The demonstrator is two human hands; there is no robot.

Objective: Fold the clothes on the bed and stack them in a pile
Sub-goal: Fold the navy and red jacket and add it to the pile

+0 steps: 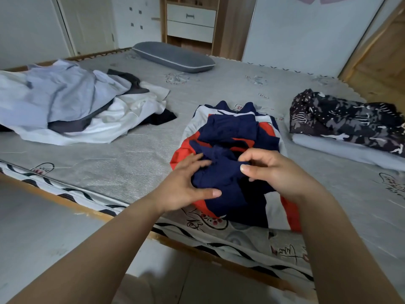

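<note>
Low centre of the frame: navy, red and white garment (232,137) spread near the front edge of the bed (109,163), half gathered, navy part bunched up between both hands. Left hand (186,189), fingers spread and lightly bent, pressing into the left side of the navy bunch; thumb extended along its lower edge. Right hand (274,170), fingers curled, pinching a fold of the navy cloth between thumb and fingertips. Upper left of the frame: loose heap of pale blue, white and dark clothes (72,106), unfolded. Right of the frame: dark patterned garment (341,119) lying on a folded pale piece (350,150), seemingly the start of the pile. Grey pillow (173,57) at top centre. Probably mid-fold on the navy garment. To do it well: lift and shake out the bunched part before anything else, find the seams or hem, lay it flat over the red and white panel, smooth outward with a flat palm. Then bring the sides in evenly, fold lengthwise to a shape close to the pile's footprint. Keep the cloth away from the bed's near edge, where slipping off looks likely. Carry supported from below, set squarely on the pile at right.
</note>
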